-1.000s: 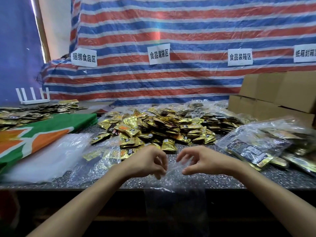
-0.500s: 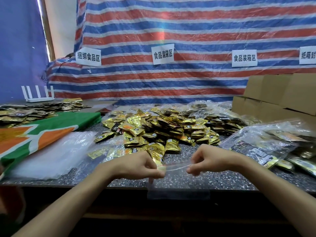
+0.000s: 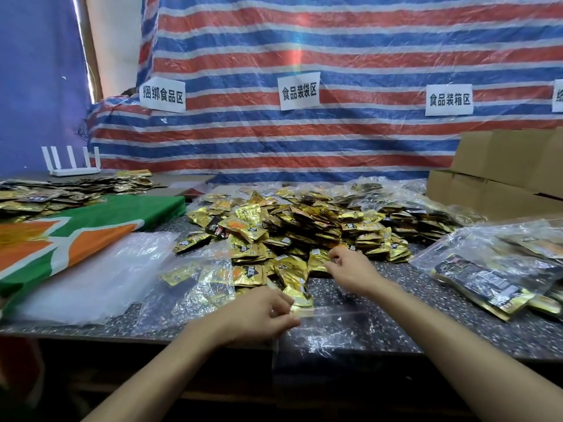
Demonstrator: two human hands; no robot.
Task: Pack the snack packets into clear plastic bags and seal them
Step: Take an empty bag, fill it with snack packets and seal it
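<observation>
On the table (image 3: pixel 411 303), left hand (image 3: pixel 259 315) pinches clear bag (image 3: pixel 329 333); grip of right hand (image 3: pixel 350 269) unclear.

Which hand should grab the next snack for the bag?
Probably the right hand: it is at the snack pile, fingers touching it. The left hand is busy holding the clear bag.

Single head-worn wide-angle view looks forward and down, close over the table (image 3: pixel 408 274), facing the tarp (image 3: pixel 365 147).

A makeshift food-packing workshop.
Paper zone signs (image 3: pixel 299 90) hang on a striped tarpaulin (image 3: pixel 335 56); loose snack packets (image 3: pixel 304 226) heap the counter (image 3: pixel 463 330) beside stacked cardboard boxes (image 3: pixel 502 166).
</observation>
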